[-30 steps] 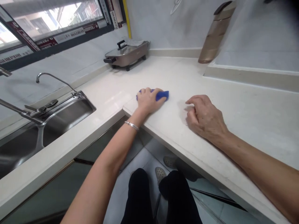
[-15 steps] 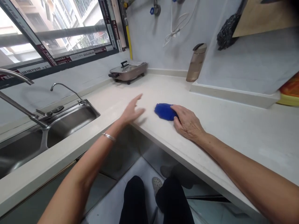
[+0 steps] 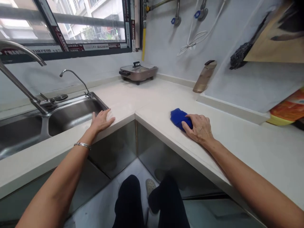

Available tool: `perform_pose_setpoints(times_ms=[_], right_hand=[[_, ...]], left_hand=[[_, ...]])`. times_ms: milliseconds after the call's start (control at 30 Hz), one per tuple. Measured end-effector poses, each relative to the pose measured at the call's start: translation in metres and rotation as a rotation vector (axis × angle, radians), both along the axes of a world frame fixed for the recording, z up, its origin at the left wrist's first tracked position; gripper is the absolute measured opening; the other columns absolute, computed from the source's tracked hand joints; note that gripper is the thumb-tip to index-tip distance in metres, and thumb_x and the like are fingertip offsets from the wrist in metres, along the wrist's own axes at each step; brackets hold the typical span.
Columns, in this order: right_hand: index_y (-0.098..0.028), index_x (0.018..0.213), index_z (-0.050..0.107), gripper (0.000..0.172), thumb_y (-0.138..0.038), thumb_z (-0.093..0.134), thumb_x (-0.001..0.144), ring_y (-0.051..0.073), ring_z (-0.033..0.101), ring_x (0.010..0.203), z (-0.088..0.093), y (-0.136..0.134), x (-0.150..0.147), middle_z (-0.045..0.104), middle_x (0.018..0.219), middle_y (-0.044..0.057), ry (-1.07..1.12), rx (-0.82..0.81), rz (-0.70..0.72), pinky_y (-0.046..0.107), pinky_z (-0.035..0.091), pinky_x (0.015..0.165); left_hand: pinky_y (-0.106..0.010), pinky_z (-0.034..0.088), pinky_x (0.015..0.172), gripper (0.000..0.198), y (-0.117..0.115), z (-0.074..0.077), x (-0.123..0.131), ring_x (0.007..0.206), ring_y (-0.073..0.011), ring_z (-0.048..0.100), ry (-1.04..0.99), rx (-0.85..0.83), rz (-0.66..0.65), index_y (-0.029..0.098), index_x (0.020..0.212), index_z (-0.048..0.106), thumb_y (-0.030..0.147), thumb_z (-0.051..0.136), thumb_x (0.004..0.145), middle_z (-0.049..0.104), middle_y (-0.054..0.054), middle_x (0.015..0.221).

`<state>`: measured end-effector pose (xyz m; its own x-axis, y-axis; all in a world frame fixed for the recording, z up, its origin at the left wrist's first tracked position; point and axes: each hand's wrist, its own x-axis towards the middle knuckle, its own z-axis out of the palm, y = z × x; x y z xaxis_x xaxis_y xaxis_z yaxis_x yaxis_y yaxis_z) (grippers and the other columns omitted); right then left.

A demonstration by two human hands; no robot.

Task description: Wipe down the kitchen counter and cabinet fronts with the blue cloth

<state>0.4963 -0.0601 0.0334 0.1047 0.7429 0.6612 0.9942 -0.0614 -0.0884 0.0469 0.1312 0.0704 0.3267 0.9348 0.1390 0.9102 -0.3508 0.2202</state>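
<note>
A folded blue cloth [image 3: 178, 118] lies on the white countertop [image 3: 152, 98], right of the inner corner. My right hand [image 3: 199, 127] grips its near end, thumb and fingers closed around the fabric. Over by the sink, my left hand [image 3: 101, 121] holds nothing; its fingers are spread at the counter's front strip, beside the basin edge. Whether its palm rests on the counter I cannot tell. A silver bracelet [image 3: 82, 145] circles the left wrist.
A double steel sink [image 3: 45, 129] with a large faucet [image 3: 21, 80] and a thin tap [image 3: 74, 76] is on the left. An electric pan with a lid [image 3: 138, 74] stands in the back corner. A brown bottle [image 3: 205, 77] stands by the wall ledge [image 3: 232, 107].
My left hand has moved left, from near the counter's inner corner to the sink's edge. My right hand stays on the blue cloth. The camera view has shifted.
</note>
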Motion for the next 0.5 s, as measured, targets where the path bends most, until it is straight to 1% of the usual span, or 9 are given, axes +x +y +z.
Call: perform_pose_setpoints(times_ms=[33,67,100,167,267,333,400,467,500], right_hand=[[-0.018,0.112,0.069,0.042,-0.048,0.042,0.1,0.035,0.061,0.098,0.001,-0.002,-0.001,0.071,0.104,0.016,0.008,0.0,-0.006,0.055,0.047,0.093],[-0.019,0.109,0.069,0.04,-0.045,0.04,0.101,0.035,0.061,0.101,0.003,-0.005,-0.003,0.071,0.105,0.016,0.015,0.003,-0.009,0.056,0.047,0.095],[-0.019,0.107,0.069,0.04,-0.043,0.039,0.102,0.035,0.062,0.105,0.006,-0.007,-0.005,0.07,0.109,0.017,0.02,0.012,-0.01,0.057,0.047,0.097],[-0.018,0.111,0.069,0.039,-0.04,0.037,0.103,0.037,0.06,0.118,0.012,-0.009,-0.01,0.065,0.125,0.02,0.013,0.043,0.002,0.058,0.047,0.103],[-0.016,0.13,0.062,0.044,-0.041,0.04,0.102,0.039,0.048,0.141,0.022,-0.005,-0.013,0.052,0.149,0.023,-0.064,0.03,0.062,0.06,0.042,0.115],[-0.017,0.138,0.059,0.049,-0.044,0.04,0.102,0.039,0.044,0.146,0.026,0.004,-0.012,0.052,0.153,0.02,-0.129,-0.094,0.121,0.061,0.04,0.119],[-0.021,0.141,0.059,0.051,-0.048,0.037,0.103,0.037,0.05,0.142,0.027,0.016,-0.01,0.057,0.151,0.015,-0.133,-0.278,0.153,0.06,0.045,0.116],[-0.022,0.144,0.058,0.054,-0.049,0.034,0.104,0.036,0.056,0.137,0.025,0.03,-0.009,0.057,0.153,0.013,-0.075,-0.414,0.112,0.059,0.053,0.109],[-0.022,0.146,0.057,0.056,-0.049,0.034,0.104,0.036,0.056,0.137,0.024,0.037,-0.009,0.055,0.155,0.012,-0.042,-0.441,0.072,0.058,0.054,0.107]], left_hand=[[-0.068,0.005,0.129,0.083,0.001,0.0,0.001,0.157,-0.0404,0.027,0.014,-0.006,0.015,0.018,0.163,0.035,0.064,0.038,0.094,0.039,-0.013,0.166],[-0.072,0.005,0.127,0.085,0.002,-0.001,0.002,0.156,-0.0428,0.026,0.024,-0.012,0.03,0.018,0.165,0.033,0.066,0.036,0.094,0.037,-0.014,0.167],[-0.074,0.007,0.125,0.087,0.003,-0.001,0.002,0.156,-0.0441,0.026,0.033,-0.019,0.04,0.019,0.165,0.031,0.068,0.035,0.094,0.036,-0.014,0.167],[-0.071,0.015,0.125,0.087,0.004,-0.002,0.002,0.154,-0.0436,0.029,0.048,-0.028,0.043,0.02,0.165,0.033,0.069,0.032,0.094,0.036,-0.015,0.167],[-0.066,0.022,0.124,0.081,0.003,-0.002,0.002,0.15,-0.0408,0.037,0.066,-0.028,0.034,0.023,0.161,0.042,0.069,0.031,0.094,0.042,-0.016,0.163],[-0.064,0.025,0.123,0.08,0.001,-0.001,0.002,0.148,-0.0406,0.04,0.07,-0.025,0.035,0.024,0.16,0.044,0.068,0.031,0.094,0.045,-0.015,0.161],[-0.062,0.028,0.122,0.08,0.0,0.001,0.003,0.147,-0.0407,0.041,0.07,-0.026,0.039,0.024,0.16,0.044,0.068,0.031,0.095,0.045,-0.014,0.161],[-0.06,0.029,0.122,0.08,0.001,0.001,0.004,0.147,-0.0402,0.041,0.065,-0.031,0.047,0.024,0.16,0.044,0.068,0.031,0.095,0.045,-0.014,0.161],[-0.06,0.03,0.122,0.079,0.001,0.002,0.004,0.147,-0.0396,0.041,0.058,-0.032,0.051,0.025,0.159,0.045,0.068,0.032,0.094,0.045,-0.013,0.162]])
